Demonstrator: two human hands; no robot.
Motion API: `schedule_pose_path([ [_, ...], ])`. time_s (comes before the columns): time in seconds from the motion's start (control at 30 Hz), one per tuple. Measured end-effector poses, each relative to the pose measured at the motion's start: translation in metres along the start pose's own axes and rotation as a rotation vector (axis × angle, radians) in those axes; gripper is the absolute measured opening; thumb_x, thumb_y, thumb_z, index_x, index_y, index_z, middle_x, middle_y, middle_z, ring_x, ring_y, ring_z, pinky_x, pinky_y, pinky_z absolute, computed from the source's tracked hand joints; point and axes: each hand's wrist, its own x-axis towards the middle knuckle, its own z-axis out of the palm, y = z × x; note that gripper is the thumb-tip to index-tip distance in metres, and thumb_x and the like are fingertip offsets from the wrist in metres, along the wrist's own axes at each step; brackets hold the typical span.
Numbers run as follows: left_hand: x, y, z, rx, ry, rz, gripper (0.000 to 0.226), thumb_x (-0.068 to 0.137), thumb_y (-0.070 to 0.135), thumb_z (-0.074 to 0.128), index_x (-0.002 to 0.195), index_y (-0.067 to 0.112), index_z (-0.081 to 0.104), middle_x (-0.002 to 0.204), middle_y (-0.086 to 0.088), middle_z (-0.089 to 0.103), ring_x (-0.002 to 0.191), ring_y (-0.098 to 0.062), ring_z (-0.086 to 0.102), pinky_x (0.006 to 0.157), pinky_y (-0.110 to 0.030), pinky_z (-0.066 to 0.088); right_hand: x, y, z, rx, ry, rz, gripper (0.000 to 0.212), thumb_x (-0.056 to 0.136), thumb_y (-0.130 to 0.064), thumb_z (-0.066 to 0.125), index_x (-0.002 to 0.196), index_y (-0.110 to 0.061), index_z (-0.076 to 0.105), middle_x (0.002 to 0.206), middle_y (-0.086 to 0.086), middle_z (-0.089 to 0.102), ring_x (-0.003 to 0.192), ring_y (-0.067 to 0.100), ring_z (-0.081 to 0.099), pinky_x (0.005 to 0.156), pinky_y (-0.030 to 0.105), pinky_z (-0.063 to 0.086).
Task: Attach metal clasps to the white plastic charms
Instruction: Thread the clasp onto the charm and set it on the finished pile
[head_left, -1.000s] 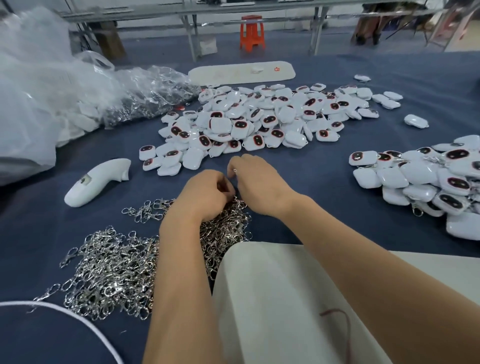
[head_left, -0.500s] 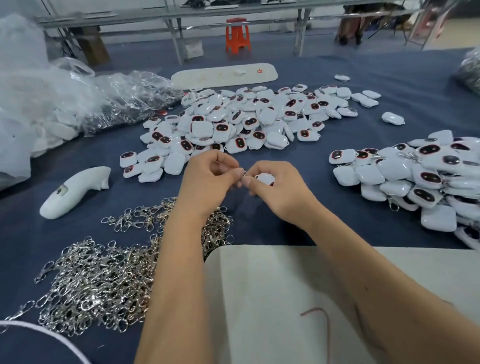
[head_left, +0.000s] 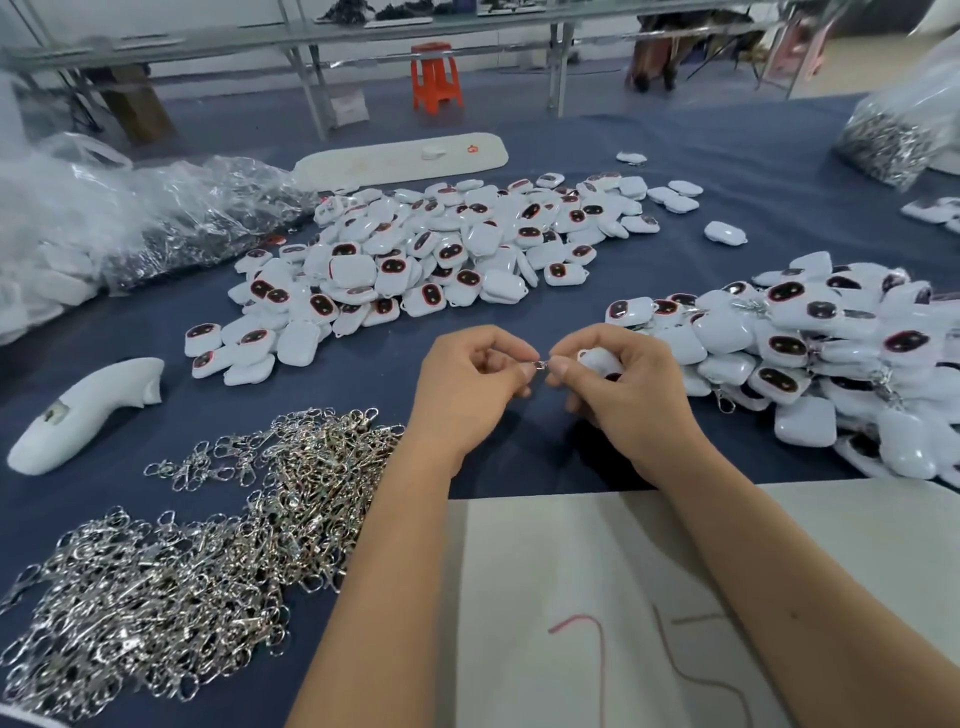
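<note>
Just below the centre of the frame, the left hand (head_left: 467, 387) pinches a small metal clasp (head_left: 542, 363) between thumb and forefinger, while the right hand (head_left: 621, 387) curls round a white plastic charm (head_left: 597, 358) and meets the clasp with its fingertips. Whether the clasp has already caught the charm's loop is too small to tell. The risk, as I judge it, is a slip: the clasp is tiny and smooth, and if the pinch loosens it could drop among the loose clasps (head_left: 208, 545) at lower left, or spring closed before hooking. The finished pile (head_left: 831, 364) lies just right of the hands.
</note>
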Motion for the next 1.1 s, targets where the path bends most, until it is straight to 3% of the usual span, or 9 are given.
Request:
schedule_pose_path([
  [0.13, -0.0005, -0.0027, 0.0028, 0.017, -0.009, -0.006, 0.015, 0.086, 0.004, 0.075, 0.083, 0.019, 0.075, 0.07, -0.005, 0.071, 0.072, -0.02, 0.074, 0.084, -0.042, 0.061, 0.0024, 0.0031, 0.002, 0.012, 0.068, 0.012, 0.012, 0.095, -0.016, 0.071, 0.09, -0.026, 0.075, 0.073, -0.001, 0.073, 0.054, 0.011, 0.057, 0.051, 0.017, 0.044],
  [0.47, 0.0016, -0.0023, 0.0053, -0.147, 0.026, -0.04, 0.011, 0.091, 0.001, 0.069, 0.088, 0.011, 0.074, 0.074, -0.005, 0.075, 0.068, -0.012, 0.071, 0.066, -0.022, 0.057, 0.0001, 0.0014, 0.0009, 0.014, 0.07, 0.016, 0.017, 0.092, -0.015, 0.076, 0.097, -0.031, 0.077, 0.072, -0.011, 0.07, 0.056, 0.008, 0.059, 0.056, 0.018, 0.048],
  [0.57, 0.0018, -0.0029, 0.0029, -0.247, 0.021, -0.065, 0.012, 0.093, -0.003, 0.066, 0.093, 0.007, 0.074, 0.081, -0.009, 0.077, 0.071, -0.014, 0.071, 0.071, -0.026, 0.058, -0.0011, 0.0011, 0.0005, 0.011, 0.061, -0.005, 0.018, 0.09, -0.012, 0.079, 0.095, -0.029, 0.077, 0.076, -0.009, 0.071, 0.058, 0.008, 0.06, 0.057, 0.017, 0.048],
  [0.8, 0.0015, -0.0033, 0.0007, -0.346, 0.014, -0.063, 0.011, 0.091, -0.004, 0.069, 0.094, 0.006, 0.073, 0.086, -0.012, 0.078, 0.075, -0.017, 0.072, 0.074, -0.028, 0.057, -0.0007, -0.0001, 0.003, -0.059, 0.122, -0.008, 0.012, 0.093, -0.019, 0.076, 0.086, -0.028, 0.077, 0.059, -0.015, 0.064, 0.051, 0.005, 0.055, 0.054, 0.018, 0.048],
  [0.93, 0.002, -0.0035, 0.0015, -0.337, 0.028, -0.052, 0.011, 0.09, -0.002, 0.071, 0.093, 0.007, 0.073, 0.085, -0.012, 0.078, 0.075, -0.016, 0.072, 0.076, -0.03, 0.058, -0.0019, -0.0008, 0.0021, -0.098, 0.14, -0.033, 0.017, 0.094, -0.015, 0.075, 0.1, -0.031, 0.077, 0.077, -0.012, 0.069, 0.059, 0.022, 0.058, 0.06, 0.034, 0.053],
  [1.1, 0.0012, -0.0032, 0.0027, -0.311, 0.013, -0.007, 0.012, 0.087, 0.001, 0.076, 0.088, 0.012, 0.074, 0.08, -0.011, 0.077, 0.073, -0.016, 0.072, 0.072, -0.026, 0.055, -0.0039, -0.0035, 0.0049, -0.121, 0.075, -0.089, 0.014, 0.093, -0.015, 0.077, 0.101, -0.026, 0.08, 0.098, -0.014, 0.074, 0.084, 0.005, 0.068, 0.08, 0.029, 0.055],
])
